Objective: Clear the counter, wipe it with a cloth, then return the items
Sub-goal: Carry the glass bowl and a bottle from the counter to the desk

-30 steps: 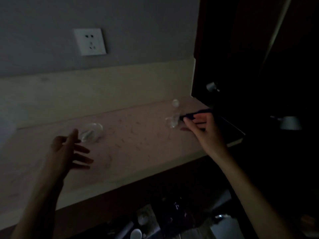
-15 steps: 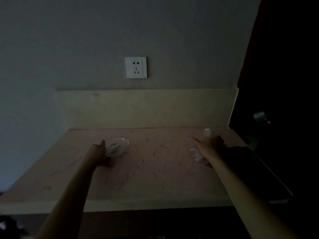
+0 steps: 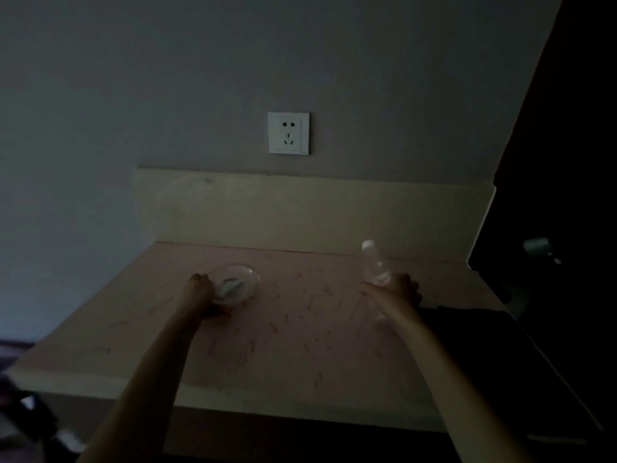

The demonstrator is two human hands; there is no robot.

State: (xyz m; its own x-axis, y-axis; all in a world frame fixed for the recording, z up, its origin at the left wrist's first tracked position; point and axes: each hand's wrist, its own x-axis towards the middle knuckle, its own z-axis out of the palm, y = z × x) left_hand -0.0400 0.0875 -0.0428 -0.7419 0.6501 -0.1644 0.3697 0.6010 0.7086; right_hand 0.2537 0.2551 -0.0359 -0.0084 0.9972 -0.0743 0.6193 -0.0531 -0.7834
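The room is dim. A clear glass bowl (image 3: 237,282) with something pale inside sits on the pink counter (image 3: 300,339), left of centre. My left hand (image 3: 200,294) grips its near-left rim. My right hand (image 3: 399,290) is closed around the base of a clear plastic bottle with a pale cap (image 3: 374,264), which stands upright and looks slightly raised off the counter. Another small clear item near my right wrist is too faint to make out.
A cream backsplash (image 3: 314,212) and a white wall socket (image 3: 288,132) are behind the counter. A dark flat surface (image 3: 484,345) adjoins the counter on the right, beside a dark cabinet with a pale knob (image 3: 537,247).
My left hand has closed on the bowl's rim. My right hand has taken hold of the bottle, which now stands higher. The view has drawn closer to the counter.
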